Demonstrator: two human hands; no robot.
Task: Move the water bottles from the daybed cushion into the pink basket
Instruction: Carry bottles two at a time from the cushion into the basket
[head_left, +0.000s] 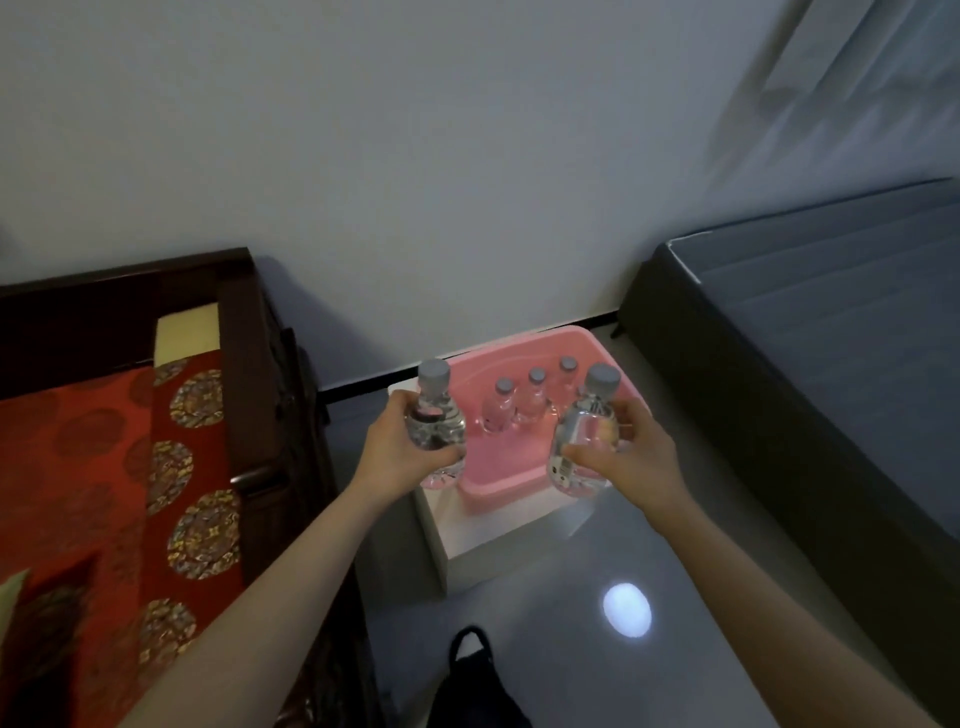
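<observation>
Head view looks down at both of my hands held out over the pink basket (524, 483), each with a water bottle. My left hand (400, 452) has its fingers (447, 456) wrapped closed around the body of the left bottle (435, 415), which stands nearly upright above the basket's left rim, grey cap up. My right hand (628, 452) grips the right bottle (584, 436) the same way, fingers closed on its clear body, with the cap tilted a little away from me; this bottle hangs over the basket's right front corner. Neither bottle touches the basket as far as I can tell.

Inside the basket I count three bottles (519, 402) standing upright in a row toward the back, grey caps showing; a fourth may sit behind the right bottle, but I cannot tell. The basket rests on a white box (498, 530) that stands on the glossy grey floor (701, 597) against the wall (415, 156).

To my left is the daybed with its dark wooden frame (249, 353) and red patterned cushion (104, 467); no bottles show on the part I can see. To my right lies a grey bed (831, 338). A dark bag (470, 680) sits on the floor near my feet.
</observation>
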